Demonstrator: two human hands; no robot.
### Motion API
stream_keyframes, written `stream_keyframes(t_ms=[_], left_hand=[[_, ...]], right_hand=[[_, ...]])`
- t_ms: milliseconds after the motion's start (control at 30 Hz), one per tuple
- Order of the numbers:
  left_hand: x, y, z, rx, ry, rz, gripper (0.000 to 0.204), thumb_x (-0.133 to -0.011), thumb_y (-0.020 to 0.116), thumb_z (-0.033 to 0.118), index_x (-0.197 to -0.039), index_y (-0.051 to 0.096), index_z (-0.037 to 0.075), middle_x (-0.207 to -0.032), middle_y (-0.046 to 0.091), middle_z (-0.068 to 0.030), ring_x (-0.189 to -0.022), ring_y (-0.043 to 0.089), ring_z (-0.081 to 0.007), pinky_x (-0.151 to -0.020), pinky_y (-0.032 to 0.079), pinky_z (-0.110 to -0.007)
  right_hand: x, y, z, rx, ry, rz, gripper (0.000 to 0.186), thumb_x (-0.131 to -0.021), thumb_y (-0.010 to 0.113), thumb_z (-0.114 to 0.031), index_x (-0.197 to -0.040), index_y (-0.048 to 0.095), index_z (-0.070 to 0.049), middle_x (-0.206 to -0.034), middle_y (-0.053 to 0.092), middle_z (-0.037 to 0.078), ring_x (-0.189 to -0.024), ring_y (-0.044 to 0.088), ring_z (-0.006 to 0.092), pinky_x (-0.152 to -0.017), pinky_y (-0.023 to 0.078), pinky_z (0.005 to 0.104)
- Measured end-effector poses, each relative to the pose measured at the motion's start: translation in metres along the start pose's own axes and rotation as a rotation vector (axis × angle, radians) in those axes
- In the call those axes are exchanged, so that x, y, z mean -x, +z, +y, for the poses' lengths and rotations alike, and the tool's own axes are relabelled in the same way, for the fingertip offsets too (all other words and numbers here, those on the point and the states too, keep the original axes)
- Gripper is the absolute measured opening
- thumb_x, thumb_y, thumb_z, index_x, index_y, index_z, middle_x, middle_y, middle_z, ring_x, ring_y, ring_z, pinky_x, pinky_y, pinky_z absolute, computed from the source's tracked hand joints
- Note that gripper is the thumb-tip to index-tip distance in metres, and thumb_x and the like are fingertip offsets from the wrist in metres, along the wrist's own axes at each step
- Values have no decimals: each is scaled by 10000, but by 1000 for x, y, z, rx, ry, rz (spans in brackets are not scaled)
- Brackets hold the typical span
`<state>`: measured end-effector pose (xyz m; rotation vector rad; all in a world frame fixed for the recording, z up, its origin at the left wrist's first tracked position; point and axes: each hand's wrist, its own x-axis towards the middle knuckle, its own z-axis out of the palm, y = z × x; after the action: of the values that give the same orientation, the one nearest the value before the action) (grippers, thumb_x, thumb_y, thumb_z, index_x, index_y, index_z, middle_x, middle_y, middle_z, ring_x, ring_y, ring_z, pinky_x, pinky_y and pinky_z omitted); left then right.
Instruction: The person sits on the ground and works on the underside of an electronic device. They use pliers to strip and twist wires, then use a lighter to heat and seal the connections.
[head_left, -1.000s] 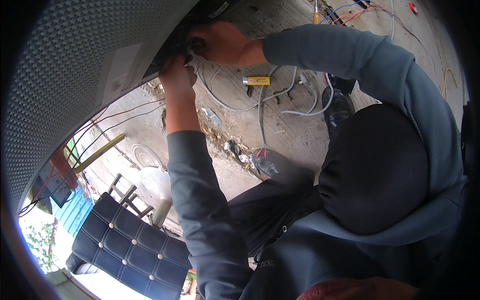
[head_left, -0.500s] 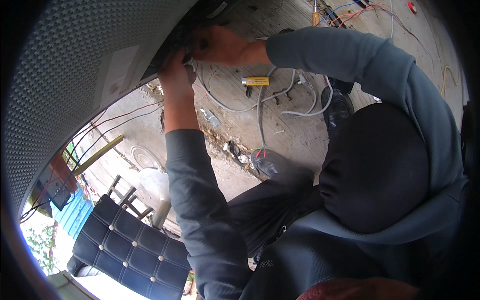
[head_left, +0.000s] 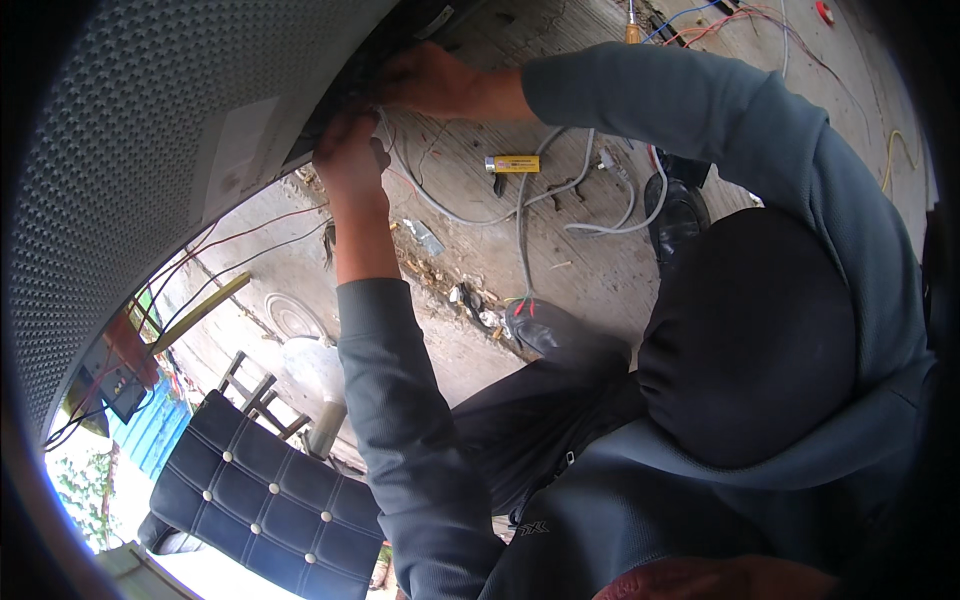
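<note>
A large grey dimpled panel (head_left: 130, 120), perhaps the casing of an appliance, fills the upper left, with a pale label (head_left: 235, 150) near its lower edge. Both hands are at the dark edge of this panel. My left hand (head_left: 350, 165) reaches up to it with curled fingers, their tips lost in shadow. Just right of and beyond it, my right hand (head_left: 435, 85) comes in from the right, its fingers bent into the same dark gap. What either hand grips there is too dark to make out. Thin red and dark wires (head_left: 250, 228) run leftward from beneath the panel.
A grey cable (head_left: 522, 235) with bare coloured ends loops over the concrete floor, near a yellow tube-shaped packet (head_left: 515, 164). A wooden-handled tool (head_left: 632, 32), coloured wires (head_left: 700, 30) and a red tape roll (head_left: 824, 12) lie farther off. A black tufted chair (head_left: 265, 490) stands lower left.
My left hand has drawn slightly back toward me along the panel's edge. The right hand has shifted a little left and away. Both stay at the dark gap.
</note>
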<state>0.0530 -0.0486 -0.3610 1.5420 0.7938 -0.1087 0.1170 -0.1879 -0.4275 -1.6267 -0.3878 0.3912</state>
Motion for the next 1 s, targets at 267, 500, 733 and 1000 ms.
stream_keyframes(t_ms=[267,500,733,1000], left_hand=[[-14,-8,-20,-277,429,71,177,-854,733,144,-962,752,4,-707,621,26,-617,447,-59,-560,389,-274],[-6,-6,-12,-569,578,108,227,-858,727,192,-923,713,-26,-696,647,-74,-673,513,-76,-616,443,-277],[-2,0,-10,-534,552,109,267,-844,728,207,-944,719,-40,-786,717,-122,-706,617,-145,-672,496,-321],[0,11,-11,-465,560,150,261,-833,733,205,-930,728,-37,-830,745,-127,-738,668,-168,-695,515,-319]], right_hand=[[-3,1,-5,113,-4,-100,286,-923,610,-233,-1111,704,-40,-1008,722,163,-948,664,202,-902,517,354],[-5,-2,1,134,-107,-194,316,-939,479,-199,-1118,672,-26,-1054,700,207,-989,665,307,-933,509,398],[-4,-5,-2,349,-158,-244,272,-925,472,-164,-1055,664,-21,-987,682,245,-944,668,382,-876,527,450],[8,-16,2,422,-105,-192,236,-907,496,-173,-982,658,-18,-877,674,245,-844,668,405,-789,536,483]])
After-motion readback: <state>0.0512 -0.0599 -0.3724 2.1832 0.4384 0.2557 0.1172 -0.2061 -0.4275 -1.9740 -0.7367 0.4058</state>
